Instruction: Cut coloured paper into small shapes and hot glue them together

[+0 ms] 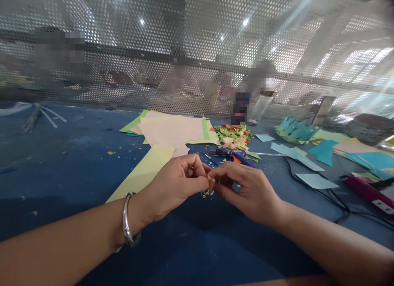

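Note:
Fingertip to fingertip above the blue table [197, 253], my two hands meet at a small peach piece of paper [211, 183]. My left hand [181, 179], with a silver bangle at the wrist, pinches it between thumb and curled fingers. From the other side my right hand [246, 189] also closes thumb and fingers on the piece. Its exact folds are partly hidden by the fingers. Just beyond the hands lie scissors [244, 156] with dark blue handles and a heap of green, orange and peach paper scraps [235, 134].
Peach and green paper sheets [175, 130] lie behind a pale yellow strip [138, 171]. To the right are a spiky blue-green paper piece [297, 130], light blue slips [317, 180], a magenta tool [366, 191] and black cable [338, 201]. A perforated metal screen [184, 84] stands at the back.

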`<state>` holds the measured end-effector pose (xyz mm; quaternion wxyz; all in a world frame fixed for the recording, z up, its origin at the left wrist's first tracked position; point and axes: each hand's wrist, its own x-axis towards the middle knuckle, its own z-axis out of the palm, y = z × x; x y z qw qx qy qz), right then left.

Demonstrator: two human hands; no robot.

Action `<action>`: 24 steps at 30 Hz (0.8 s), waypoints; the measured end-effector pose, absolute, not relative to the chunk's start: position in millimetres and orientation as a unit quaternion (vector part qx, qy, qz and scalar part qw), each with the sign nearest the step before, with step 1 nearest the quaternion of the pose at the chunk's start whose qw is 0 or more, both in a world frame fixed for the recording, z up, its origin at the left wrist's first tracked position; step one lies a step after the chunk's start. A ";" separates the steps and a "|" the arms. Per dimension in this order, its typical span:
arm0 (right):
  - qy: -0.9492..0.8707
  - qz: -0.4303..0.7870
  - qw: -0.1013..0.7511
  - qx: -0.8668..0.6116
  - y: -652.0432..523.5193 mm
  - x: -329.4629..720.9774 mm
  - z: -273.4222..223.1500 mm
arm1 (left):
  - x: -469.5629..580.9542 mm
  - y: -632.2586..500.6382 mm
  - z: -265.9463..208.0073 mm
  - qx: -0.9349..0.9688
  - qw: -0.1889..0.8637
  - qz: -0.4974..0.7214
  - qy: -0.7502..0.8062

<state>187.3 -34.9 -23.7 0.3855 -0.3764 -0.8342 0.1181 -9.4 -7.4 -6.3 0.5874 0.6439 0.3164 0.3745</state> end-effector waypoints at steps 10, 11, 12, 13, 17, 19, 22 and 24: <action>-0.831 0.129 0.389 -0.377 -36.8 184.3 -23.4 | -11.7 -4.0 -7.3 0.645 0.602 0.352 0.314; -0.826 0.129 0.391 -0.384 -36.9 184.1 -23.1 | -11.4 -4.0 -7.6 0.643 0.601 0.357 0.313; -0.821 0.129 0.394 -0.392 -37.2 183.8 -22.7 | -11.0 -4.3 -7.6 0.641 0.599 0.364 0.313; -0.815 0.130 0.398 -0.400 -37.6 183.6 -22.1 | -10.5 -4.7 -7.4 0.640 0.596 0.370 0.313; -0.779 0.159 0.434 -0.424 -39.9 181.8 -19.5 | -8.9 -7.9 -5.1 0.638 0.575 0.412 0.305; -0.758 0.178 0.451 -0.436 -41.0 180.6 -18.4 | -8.8 -9.3 -4.5 0.636 0.563 0.436 0.296; -0.753 0.176 0.455 -0.441 -42.1 179.5 -17.2 | -9.6 -9.8 -5.5 0.636 0.554 0.457 0.283; -0.758 0.162 0.456 -0.438 -42.4 179.5 -16.5 | -10.3 -9.3 -6.9 0.641 0.547 0.465 0.271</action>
